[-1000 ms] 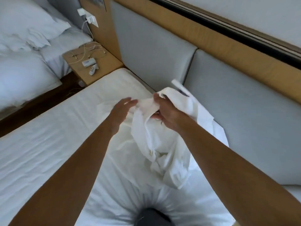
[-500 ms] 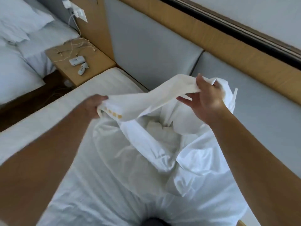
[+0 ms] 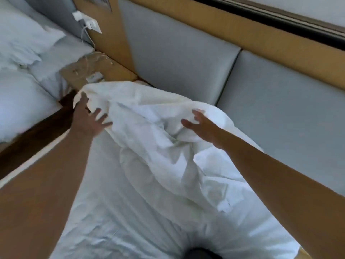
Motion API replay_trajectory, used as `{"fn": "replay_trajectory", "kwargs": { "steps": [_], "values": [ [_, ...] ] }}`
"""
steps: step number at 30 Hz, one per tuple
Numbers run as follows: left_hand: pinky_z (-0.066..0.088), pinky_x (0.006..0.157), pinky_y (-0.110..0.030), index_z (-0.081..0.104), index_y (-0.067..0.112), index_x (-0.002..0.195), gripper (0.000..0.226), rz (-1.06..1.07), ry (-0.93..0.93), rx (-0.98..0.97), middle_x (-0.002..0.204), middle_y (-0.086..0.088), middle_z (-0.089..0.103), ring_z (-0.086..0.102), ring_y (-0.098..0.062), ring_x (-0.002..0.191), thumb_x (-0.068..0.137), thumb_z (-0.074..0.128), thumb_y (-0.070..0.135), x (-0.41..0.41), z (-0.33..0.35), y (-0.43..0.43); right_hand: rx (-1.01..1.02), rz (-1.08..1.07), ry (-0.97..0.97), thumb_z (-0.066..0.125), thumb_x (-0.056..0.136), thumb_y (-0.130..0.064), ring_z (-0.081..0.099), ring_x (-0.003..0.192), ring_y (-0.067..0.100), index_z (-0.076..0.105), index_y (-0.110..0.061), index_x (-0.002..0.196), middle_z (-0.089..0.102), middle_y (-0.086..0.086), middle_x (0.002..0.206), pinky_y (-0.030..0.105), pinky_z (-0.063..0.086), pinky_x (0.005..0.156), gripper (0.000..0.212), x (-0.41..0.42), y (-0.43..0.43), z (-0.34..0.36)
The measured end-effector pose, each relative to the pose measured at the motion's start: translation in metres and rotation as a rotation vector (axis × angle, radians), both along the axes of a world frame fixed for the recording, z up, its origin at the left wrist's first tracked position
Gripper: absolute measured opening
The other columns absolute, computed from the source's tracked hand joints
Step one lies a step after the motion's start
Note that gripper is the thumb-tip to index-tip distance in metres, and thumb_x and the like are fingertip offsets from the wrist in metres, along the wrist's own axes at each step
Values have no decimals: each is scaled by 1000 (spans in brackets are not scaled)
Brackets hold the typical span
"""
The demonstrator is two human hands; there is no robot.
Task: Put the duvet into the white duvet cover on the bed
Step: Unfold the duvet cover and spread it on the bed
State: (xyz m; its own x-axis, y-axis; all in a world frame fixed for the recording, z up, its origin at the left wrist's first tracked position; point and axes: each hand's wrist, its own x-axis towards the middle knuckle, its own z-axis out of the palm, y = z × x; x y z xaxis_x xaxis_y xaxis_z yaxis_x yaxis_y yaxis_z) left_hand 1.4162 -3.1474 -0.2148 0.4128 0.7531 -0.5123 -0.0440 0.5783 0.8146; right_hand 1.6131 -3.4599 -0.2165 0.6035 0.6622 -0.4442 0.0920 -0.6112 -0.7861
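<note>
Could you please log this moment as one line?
left hand: open | right hand: open | crumpled white fabric duvet cover: bunched on white-sheeted bed

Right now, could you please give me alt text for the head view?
The left hand and right hand, fingers spread, reach toward a bunched white cover on the bed. A grey padded headboard stands behind.

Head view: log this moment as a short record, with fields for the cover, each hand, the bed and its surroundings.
white duvet cover: crumpled heap at the head of the bed, by the grey headboard
left hand: open, fingers spread, at the cover's left edge
right hand: open, fingers straight, over the cover's right side; contact unclear
bed: wrinkled white bedding under the cover
bedside table: beyond the cover, left of the headboard
duvet inside cover: cannot tell
</note>
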Motion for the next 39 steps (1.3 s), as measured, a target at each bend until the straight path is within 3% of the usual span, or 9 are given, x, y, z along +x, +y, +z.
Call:
{"fn": "replay_trajectory", "kwargs": {
  "steps": [5, 9, 12, 14, 17, 21, 30, 35, 39],
  "values": [
    [46, 100, -47, 59, 24, 138, 45, -321, 467, -318, 127, -16, 47, 49, -34, 116, 95, 67, 34, -33, -157, -152, -515, 289, -155, 68, 89, -50, 53, 128, 22, 55, -26, 137, 57, 1, 136, 33, 45, 101, 55, -52, -81, -133],
    [46, 106, -50, 63, 7, 122, 54, -337, 449, -596, 116, -13, 53, 54, -32, 110, 78, 86, 27, -31, -234, -255, -572, -184, -293, 75, 83, -47, 48, 127, 32, 44, -25, 138, 43, 6, 131, 46, 51, 93, 67, -77, -148, -196],
    [50, 89, -39, 63, 6, 99, 46, -415, 429, -642, 81, -8, 53, 54, -21, 75, 74, 88, 35, -19, -261, -293, -598, -293, -282, 82, 74, -52, 40, 128, 36, 30, -27, 147, 33, 7, 143, 52, 48, 94, 93, -77, -173, -219],
    [47, 86, -38, 64, 9, 92, 36, -440, 443, -635, 76, -5, 54, 53, -18, 72, 78, 85, 35, -12, -267, -306, -595, -381, -143, 85, 73, -48, 46, 123, 37, 33, -23, 146, 38, 11, 140, 49, 48, 94, 93, -71, -178, -229],
    [48, 89, -38, 64, 11, 101, 21, -347, 363, -631, 84, -4, 64, 60, -19, 79, 91, 73, 28, -1, -266, -321, -367, -881, 363, 85, 77, -20, 68, 70, 30, 64, -2, 103, 68, 23, 100, 40, 60, 72, 38, -57, -175, -227],
    [52, 99, -48, 57, 3, 129, 29, 63, 180, -532, 124, -18, 66, 66, -30, 109, 104, 54, 17, -5, -238, -337, -35, -1157, 731, 75, 83, 1, 52, 41, 16, 66, 0, 93, 58, 15, 71, 21, 45, 42, 13, -27, -173, -209],
    [62, 70, -41, 61, 12, 104, 6, 293, 9, -112, 65, -3, 51, 42, -13, 46, 102, 56, 9, -28, -109, -360, 36, -790, 520, 59, 95, -14, 65, 46, 15, 62, -9, 83, 65, 8, 66, 31, 53, 61, 13, -6, -149, -120],
    [61, 74, -40, 60, 13, 96, 9, 375, 112, -243, 74, -3, 55, 53, -18, 72, 93, 68, 13, -28, -81, -391, 58, -443, 651, 54, 98, -14, 54, 43, 22, 56, -4, 81, 58, 9, 53, 29, 46, 50, 19, -66, -171, -78],
    [48, 103, -37, 74, 13, 109, 38, -70, -34, -668, 105, -9, 71, 64, -25, 109, 88, 71, 44, -17, -77, -435, 111, -93, 436, 54, 99, -24, 59, 51, 20, 57, -1, 79, 59, 7, 55, 30, 49, 56, 31, -96, -185, -59]
  ]
}}
